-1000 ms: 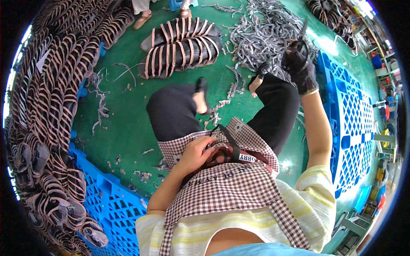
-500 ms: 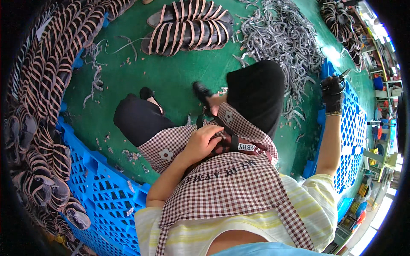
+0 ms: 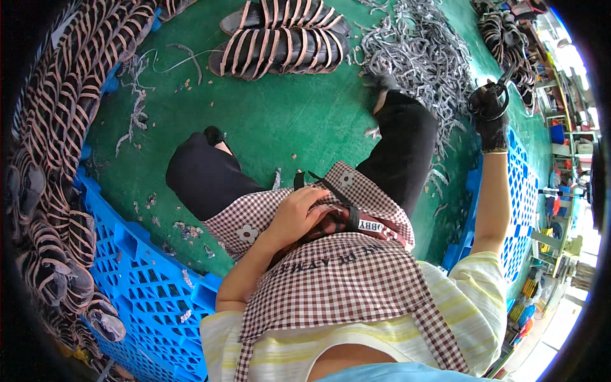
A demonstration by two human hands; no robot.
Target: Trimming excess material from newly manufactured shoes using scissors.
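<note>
left hand (image 3: 299, 213) flat on checked apron (image 3: 344, 280) | right hand (image 3: 491, 118) gloved, clamped on scissors (image 3: 503, 86)

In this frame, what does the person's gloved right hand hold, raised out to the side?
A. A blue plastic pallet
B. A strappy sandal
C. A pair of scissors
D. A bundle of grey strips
C: the black-gloved right hand has its fingers through the dark ring handles of a pair of scissors, held up beside the blue pallet, while the bare left hand rests on the checked apron in the lap.
</note>
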